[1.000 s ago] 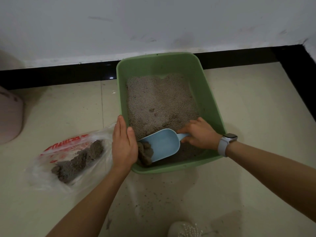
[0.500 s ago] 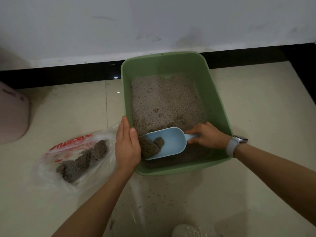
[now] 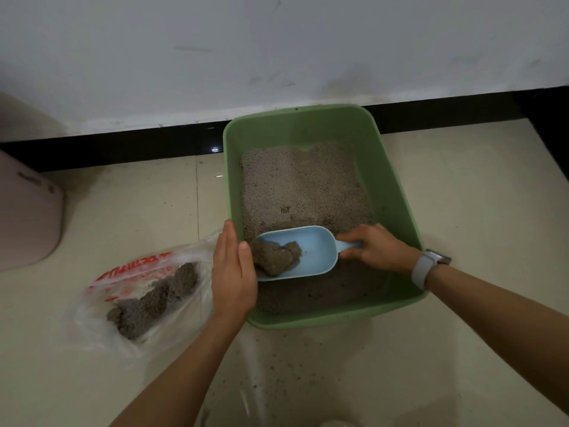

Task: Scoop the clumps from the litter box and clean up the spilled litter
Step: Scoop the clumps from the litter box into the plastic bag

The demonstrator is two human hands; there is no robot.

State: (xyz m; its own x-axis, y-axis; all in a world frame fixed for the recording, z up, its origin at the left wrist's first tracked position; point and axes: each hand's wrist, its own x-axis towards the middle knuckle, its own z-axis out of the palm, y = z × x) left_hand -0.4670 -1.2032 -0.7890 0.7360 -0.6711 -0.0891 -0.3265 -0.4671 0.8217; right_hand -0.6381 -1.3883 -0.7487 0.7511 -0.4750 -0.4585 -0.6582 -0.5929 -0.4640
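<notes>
Nearest the camera, scattered grains of spilled litter [image 3: 277,374] dot the cream tiled floor [image 3: 462,349] just in front of the green litter box [image 3: 397,211]. Both bare forearms reach forward over this patch.

The left hand [image 3: 232,272] lies along the box's near left corner, fingers straight and pressed together, palm turned toward the box and thumb by the mouth of the scoop. Whether the palm presses the rim cannot be told, since the hand covers it. The right hand [image 3: 377,249], with a pale watch [image 3: 426,268] on the wrist, has its fingers curled round the short handle of the blue scoop [image 3: 311,251]. The scoop sits over the near part of the box, its open mouth pointing left toward the left hand. A grey-brown clump [image 3: 272,257] lies in the scoop's mouth, just beside the left thumb.

To the left of the box, on the floor, lies a clear plastic bag [image 3: 92,315] with red print, touching the left hand's outer edge. Several dark clumps in the bag [image 3: 151,300] show through the plastic.

Farther in, the box holds loose grey litter [image 3: 301,186], lighter at the far end and darker near the front wall. The box's far rim meets the black baseboard [image 3: 123,146] under a white wall [image 3: 277,50]. A pink container [image 3: 27,217] stands at the left edge.
</notes>
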